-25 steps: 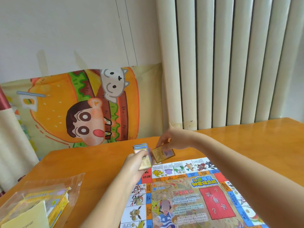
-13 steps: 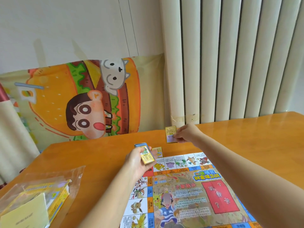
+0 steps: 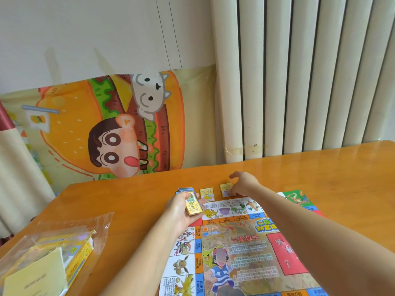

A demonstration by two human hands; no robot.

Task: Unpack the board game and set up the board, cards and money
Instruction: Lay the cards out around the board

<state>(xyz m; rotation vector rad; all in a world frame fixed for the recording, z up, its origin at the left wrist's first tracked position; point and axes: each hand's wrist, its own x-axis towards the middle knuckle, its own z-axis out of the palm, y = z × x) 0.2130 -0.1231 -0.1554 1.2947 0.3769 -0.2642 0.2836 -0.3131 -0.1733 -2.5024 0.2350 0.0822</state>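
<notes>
Glossy card stock, thin and light: the card deck [image 3: 190,207] sits in my left hand [image 3: 181,212], fingers wrapped round its long sides, above the game board's [image 3: 245,253] far corner. My right hand [image 3: 242,185] is loosely spread, its fingertips [image 3: 230,191] touching the near corner of a single card [image 3: 226,189] lying flat on the wooden table [image 3: 320,178]. A second card [image 3: 207,192] lies between those fingertips and the deck, apart from both. I judge the cards slippery and bendy. I'd slide the top one off by its short edge with a light pinch, never squeezing the stack.
</notes>
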